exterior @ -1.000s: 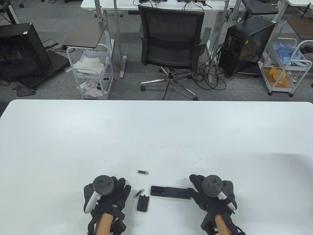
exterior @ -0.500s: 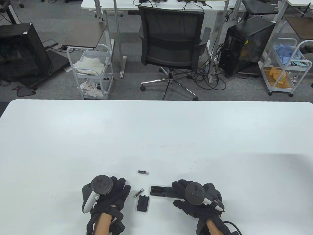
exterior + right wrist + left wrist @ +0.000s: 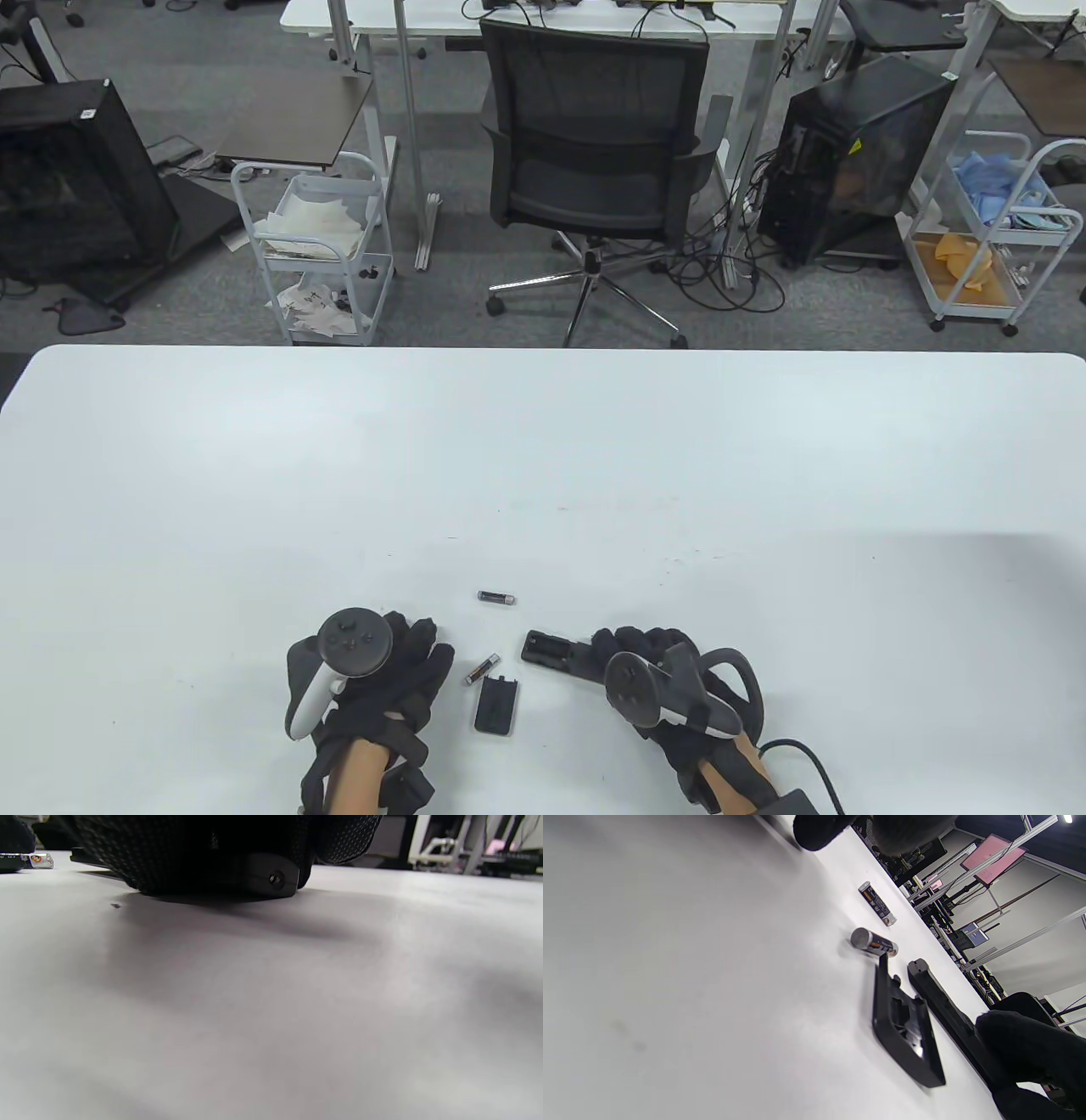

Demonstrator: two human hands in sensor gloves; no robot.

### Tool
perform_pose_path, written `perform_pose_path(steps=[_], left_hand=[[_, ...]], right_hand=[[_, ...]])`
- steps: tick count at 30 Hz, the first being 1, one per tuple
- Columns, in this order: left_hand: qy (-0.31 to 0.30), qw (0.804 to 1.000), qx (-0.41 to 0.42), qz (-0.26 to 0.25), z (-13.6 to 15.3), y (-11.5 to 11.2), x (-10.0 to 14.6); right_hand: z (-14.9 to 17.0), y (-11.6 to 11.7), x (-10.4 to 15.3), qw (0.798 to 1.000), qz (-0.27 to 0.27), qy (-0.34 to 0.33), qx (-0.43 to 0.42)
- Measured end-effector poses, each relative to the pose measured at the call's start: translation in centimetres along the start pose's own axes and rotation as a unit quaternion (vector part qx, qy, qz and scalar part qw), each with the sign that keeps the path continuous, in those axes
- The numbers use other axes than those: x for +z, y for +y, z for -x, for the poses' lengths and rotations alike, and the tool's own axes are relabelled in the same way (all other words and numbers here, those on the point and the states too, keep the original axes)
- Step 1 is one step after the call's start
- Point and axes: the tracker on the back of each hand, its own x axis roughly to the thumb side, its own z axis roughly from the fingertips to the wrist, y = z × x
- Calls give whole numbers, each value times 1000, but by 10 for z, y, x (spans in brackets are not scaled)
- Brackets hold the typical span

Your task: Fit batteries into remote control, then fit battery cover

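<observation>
The black remote control (image 3: 556, 650) lies face down on the white table (image 3: 543, 475), its empty battery bay at its left end. My right hand (image 3: 649, 658) grips the remote's right part and tilts it a little. The black battery cover (image 3: 497, 705) lies just left of it, also in the left wrist view (image 3: 903, 1031). One battery (image 3: 480, 669) lies beside the cover's top edge, another battery (image 3: 496, 598) lies farther back. My left hand (image 3: 399, 671) rests flat on the table, left of the batteries, holding nothing. The remote's end (image 3: 267, 876) shows under my right glove.
An office chair (image 3: 594, 144) stands beyond the table's far edge, with two white carts (image 3: 318, 255) on the floor at its left and right. The table's near edge is right under my wrists.
My right hand moved left from the remote's right end onto its body, rolled onto its side and took hold of it; the remote's left end shifted slightly. My left hand stayed put.
</observation>
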Motion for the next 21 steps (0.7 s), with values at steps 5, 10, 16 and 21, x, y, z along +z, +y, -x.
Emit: perform_pose_path(steps=[5, 10, 16, 21], left_hand=[[-2, 1000, 2, 2, 0, 0, 0], [0, 1000, -5, 1, -1, -1, 0], [1, 1000, -5, 2, -1, -1, 0], [0, 1000, -5, 2, -1, -1, 0]], right_hand=[[8, 0, -1, 998, -13, 7, -53], [13, 3, -4, 996, -25, 15, -83], [13, 4, -2, 997, -13, 3, -74], [17, 1, 0, 998, -27, -9, -63]])
